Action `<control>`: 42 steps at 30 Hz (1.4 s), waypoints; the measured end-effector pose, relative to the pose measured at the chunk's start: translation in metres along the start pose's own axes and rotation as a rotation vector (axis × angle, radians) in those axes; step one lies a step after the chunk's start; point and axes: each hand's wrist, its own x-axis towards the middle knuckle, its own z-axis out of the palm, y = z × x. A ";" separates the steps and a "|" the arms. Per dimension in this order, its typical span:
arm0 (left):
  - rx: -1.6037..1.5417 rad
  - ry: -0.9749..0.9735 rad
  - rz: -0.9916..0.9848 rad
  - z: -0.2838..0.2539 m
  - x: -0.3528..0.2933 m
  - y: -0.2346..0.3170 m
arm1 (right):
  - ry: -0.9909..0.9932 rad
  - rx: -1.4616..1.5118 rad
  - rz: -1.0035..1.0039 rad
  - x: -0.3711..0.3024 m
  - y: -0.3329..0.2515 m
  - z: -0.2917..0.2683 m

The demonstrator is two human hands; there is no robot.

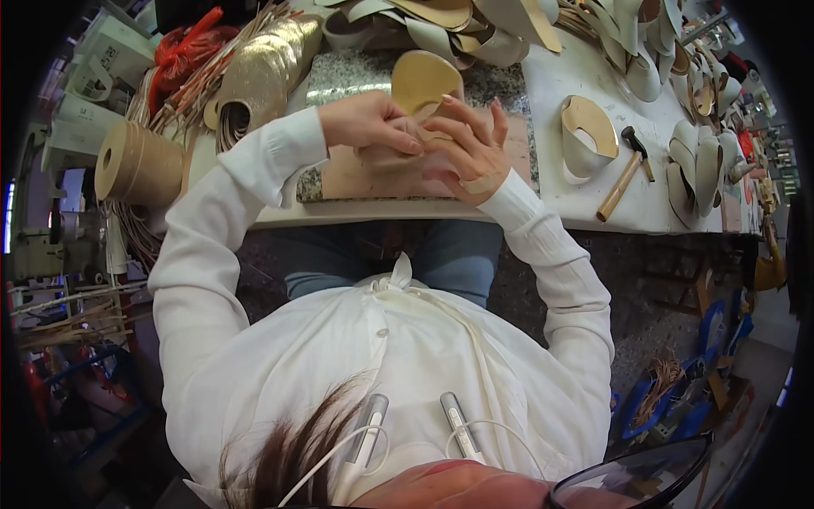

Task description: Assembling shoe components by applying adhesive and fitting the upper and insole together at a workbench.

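Note:
A shoe upper with a gold-tan face is up in front of me, over a speckled stone slab. My left hand is closed, thumb and fingers pinching the lower left edge of the upper. From the other side my right hand grips the same piece between thumb and bent forefingers, its outer fingers spread upward. The fingers of both hands nearly meet and partly hide the piece's lower end. Beneath them a pinkish-tan board lies on the slab.
A hammer and another upper lie to the right on the white table. Piled uppers fill the back. At left are nested gold uppers, a tape roll and a red plastic bag.

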 end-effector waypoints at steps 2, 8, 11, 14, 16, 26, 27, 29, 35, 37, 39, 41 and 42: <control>-0.078 -0.005 0.101 -0.004 -0.017 0.013 | 0.129 0.077 -0.058 0.011 0.004 -0.015; -0.507 -0.008 0.572 -0.004 -0.064 0.027 | 0.241 1.036 0.126 0.043 -0.006 -0.058; -0.827 -0.046 0.525 0.012 -0.076 0.028 | 0.176 1.230 0.162 0.047 -0.007 -0.066; -0.762 -0.085 0.654 0.015 -0.074 0.016 | -0.249 1.198 0.050 0.051 0.006 -0.084; -0.050 -0.189 0.573 -0.010 -0.069 0.040 | -0.520 0.785 -0.185 0.055 0.021 -0.098; 1.176 0.413 0.446 0.017 0.013 -0.012 | -0.316 -0.351 -0.060 -0.008 -0.008 0.021; 1.138 0.428 0.427 0.017 0.016 -0.014 | -0.354 -0.344 -0.058 -0.008 -0.009 0.020; 1.051 0.442 0.415 0.015 0.018 -0.019 | -0.429 -0.331 -0.056 -0.005 -0.010 0.017; 0.981 0.470 0.384 0.014 0.014 -0.020 | -0.403 -0.185 -0.028 -0.002 0.004 0.019; 0.984 0.498 0.372 0.017 0.012 -0.021 | -0.413 -0.201 -0.024 0.003 0.004 0.021; 1.047 0.496 0.385 0.019 0.014 -0.023 | -0.452 -0.224 -0.015 0.008 0.001 0.020; 1.025 0.466 0.355 0.017 0.013 -0.025 | -0.521 -0.253 -0.003 0.012 -0.002 0.018; 0.970 0.434 0.323 0.013 0.013 -0.025 | -0.545 -0.291 -0.026 0.014 -0.002 0.016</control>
